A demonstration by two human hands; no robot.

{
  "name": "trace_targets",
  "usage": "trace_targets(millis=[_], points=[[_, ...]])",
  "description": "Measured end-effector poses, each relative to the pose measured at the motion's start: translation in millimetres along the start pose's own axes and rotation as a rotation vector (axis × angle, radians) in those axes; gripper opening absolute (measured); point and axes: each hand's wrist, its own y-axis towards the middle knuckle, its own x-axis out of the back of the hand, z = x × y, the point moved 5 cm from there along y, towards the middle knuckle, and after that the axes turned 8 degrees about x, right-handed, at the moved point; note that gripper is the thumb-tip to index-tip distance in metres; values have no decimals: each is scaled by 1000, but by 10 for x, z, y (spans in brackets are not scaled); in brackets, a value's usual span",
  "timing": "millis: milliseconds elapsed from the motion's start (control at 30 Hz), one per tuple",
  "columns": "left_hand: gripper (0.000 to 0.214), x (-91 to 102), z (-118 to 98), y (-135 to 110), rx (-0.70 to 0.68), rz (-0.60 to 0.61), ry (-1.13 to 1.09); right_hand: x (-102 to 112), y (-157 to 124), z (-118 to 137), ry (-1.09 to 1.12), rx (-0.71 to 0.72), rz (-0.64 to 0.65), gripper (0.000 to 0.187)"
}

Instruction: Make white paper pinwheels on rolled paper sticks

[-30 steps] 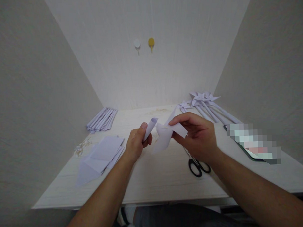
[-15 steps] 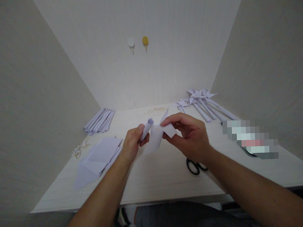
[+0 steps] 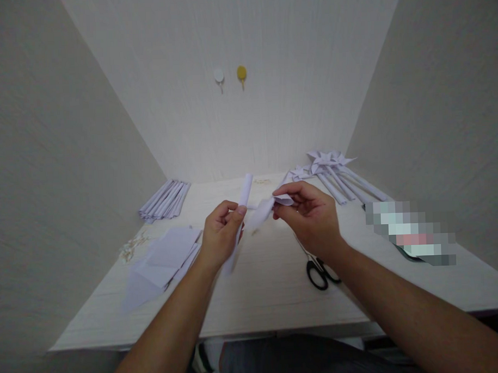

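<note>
My left hand is closed round a rolled white paper stick that stands upright above the table. My right hand pinches a folded white paper piece right beside the stick, fingers pressed on its upper flap. Both hands are held over the middle of the white table.
A stack of flat paper squares lies at the left, with small pins beside it. Rolled paper sticks lie at the back left. Finished paper pinwheels rest at the back right. Black scissors lie under my right wrist.
My left hand has turned the paper stick upright and closed more tightly round it. The right hand has drawn the folded piece closer to the stick and flattened it.
</note>
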Motion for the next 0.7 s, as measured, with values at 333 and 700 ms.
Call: trace_targets(millis=[333,700], points=[[35,3,22,-11,-52,12,-44,23,27,-44,-12,-37,-63,15],[38,110,-140,-57,-256,-131,132,27,17,-33,-53,-25,-61,15]])
